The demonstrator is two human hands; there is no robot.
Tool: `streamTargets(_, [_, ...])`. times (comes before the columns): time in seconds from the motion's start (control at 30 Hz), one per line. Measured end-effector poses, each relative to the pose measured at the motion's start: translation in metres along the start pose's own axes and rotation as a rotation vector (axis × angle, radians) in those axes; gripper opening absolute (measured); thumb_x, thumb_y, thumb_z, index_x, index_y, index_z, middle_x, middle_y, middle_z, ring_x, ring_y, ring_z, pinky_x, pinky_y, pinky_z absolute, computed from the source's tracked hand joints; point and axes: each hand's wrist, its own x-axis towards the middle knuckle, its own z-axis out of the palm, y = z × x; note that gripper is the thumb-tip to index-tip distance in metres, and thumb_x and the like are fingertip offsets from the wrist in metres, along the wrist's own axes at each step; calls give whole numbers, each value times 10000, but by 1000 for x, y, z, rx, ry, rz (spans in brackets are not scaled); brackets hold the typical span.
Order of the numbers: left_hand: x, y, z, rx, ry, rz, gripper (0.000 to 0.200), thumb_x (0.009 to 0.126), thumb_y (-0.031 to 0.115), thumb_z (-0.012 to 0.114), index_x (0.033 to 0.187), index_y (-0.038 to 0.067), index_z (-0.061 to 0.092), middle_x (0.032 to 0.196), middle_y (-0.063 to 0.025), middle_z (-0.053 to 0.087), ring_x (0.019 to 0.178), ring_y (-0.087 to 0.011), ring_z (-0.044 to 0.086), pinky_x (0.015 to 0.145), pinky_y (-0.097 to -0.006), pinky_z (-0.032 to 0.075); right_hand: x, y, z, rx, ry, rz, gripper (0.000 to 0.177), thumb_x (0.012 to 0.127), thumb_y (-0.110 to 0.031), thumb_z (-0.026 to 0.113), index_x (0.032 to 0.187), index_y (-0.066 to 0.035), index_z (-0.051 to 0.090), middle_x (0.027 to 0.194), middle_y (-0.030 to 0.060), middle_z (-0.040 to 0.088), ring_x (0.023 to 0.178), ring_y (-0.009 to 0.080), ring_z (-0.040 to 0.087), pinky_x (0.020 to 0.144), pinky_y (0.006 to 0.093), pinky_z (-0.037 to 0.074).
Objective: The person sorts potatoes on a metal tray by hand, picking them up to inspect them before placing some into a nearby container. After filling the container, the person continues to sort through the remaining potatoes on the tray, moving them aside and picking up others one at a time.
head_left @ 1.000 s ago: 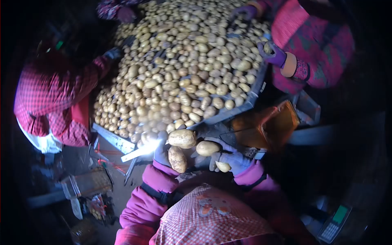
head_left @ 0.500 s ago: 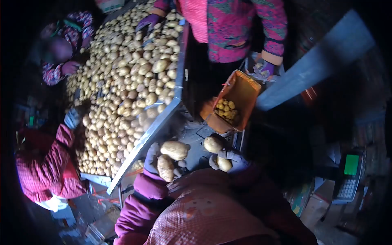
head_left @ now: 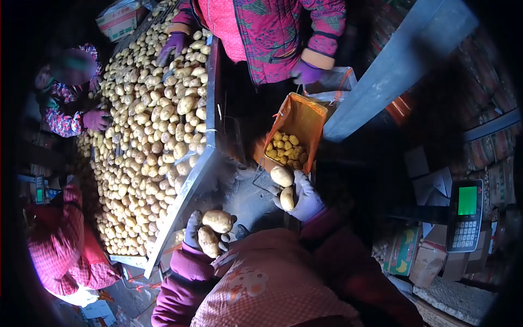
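Just beside the lower corner of the potato table: a person in a pink-and-white checked apron [head_left: 294, 300] holds two potatoes in each gloved hand.
Left hand: the greyish-purple gloved left hand [head_left: 192, 231] curls around a large, oval, tan potato [head_left: 218, 221] and a second oval, brown-marked potato [head_left: 208, 242], which lie against each other, with dark fingertips showing at their right.
Right hand: the pale purple gloved right hand [head_left: 306, 200] bends its fingers around a smooth, oval, yellowish potato [head_left: 287, 198]; a rounder, pale tan potato [head_left: 281, 176] sits just above, by the fingertips. How firmly either hand presses, one cannot tell.
Orange container: the open, box-shaped orange container [head_left: 311, 113] stands beyond the right hand, small yellow potatoes [head_left: 284, 147] heaped in its near end.
Table: a broad heap of tan potatoes [head_left: 144, 120] lies behind the straight, grey metal rim [head_left: 182, 201], to the left of the container.
Co-worker opposite: one purple-gloved hand [head_left: 173, 47] reaches over the heap; the other purple-gloved hand [head_left: 306, 72] hangs near the container.
Scale: a dark keypad unit with a lit green screen [head_left: 467, 201] stands well apart, at far right.
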Motion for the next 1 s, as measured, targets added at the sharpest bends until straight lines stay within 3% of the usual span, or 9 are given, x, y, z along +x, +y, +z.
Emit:
streamTargets(0.3, [-14,-5,-2,303,121,232,610,972,503,354,1106,-28,624,1020,-185,684,846,-270,647,702,-365,526,28,-37,28,19,42,-191,458,953,-482,468,1286,-170,498,1224,56,568,1009,293,597,816,459,496])
streamTargets(0.43, [-29,7,-2,-71,96,61,679,900,544,502,1285,-16,490,1080,-225,652,892,-315,652,733,-408,541,42,-61,33,66,86,-186,404,910,-387,600,1240,-163,538,1204,59,569,997,276,594,795,424,538])
streamTargets(0.57, [-24,2,-17,471,166,338,701,872,591,521,1278,19,506,1082,-192,650,790,-297,641,623,-394,528,91,-72,-21,-427,281,-533,277,897,-199,634,1159,-131,576,1091,82,597,946,256,610,751,359,546])
streamTargets(0.7, [-29,6,-1,-112,241,69,664,829,652,540,1282,167,528,1147,-189,625,738,-287,611,594,-394,499,74,-69,-28,-179,536,-289,102,892,-64,628,983,-99,599,808,45,563,726,203,555,681,373,534])
streamTargets(0.83, [-21,-1,-15,604,72,443,689,815,667,547,1289,168,519,1162,-179,618,763,-293,606,596,-406,494,89,-65,-69,116,573,-213,83,899,-168,653,923,-124,586,775,37,544,684,189,538,616,363,515])
streamTargets(0.9, [-16,7,-5,-43,164,-8,698,814,678,536,1295,173,513,1151,-158,624,793,-291,601,608,-404,491,111,-78,-121,-545,330,-536,193,878,-187,683,1037,-117,598,887,46,595,783,190,577,712,360,527])
streamTargets(0.93, [-14,6,-4,-6,161,18,715,811,692,521,1250,128,546,1134,-140,629,822,-286,600,621,-402,487,111,-83,-91,-589,346,-613,510,815,-134,727,1273,-45,523,1216,115,552,1098,247,559,969,339,458])
streamTargets(0.97, [-10,4,-2,-2,157,14,715,811,692,521,1250,128,546,1134,-140,629,822,-286,600,621,-402,487,80,-75,-24,-931,610,-767,633,795,-134,755,1344,-43,453,1331,103,478,1156,218,514,979,335,444])
streamTargets(1.0, [-8,1,1,247,117,178,723,818,697,500,1224,102,562,1130,-140,630,826,-282,601,630,-399,489,66,-72,-2,-1060,478,-700,676,798,-138,755,1375,-46,413,1348,109,464,1180,220,495,993,342,433])
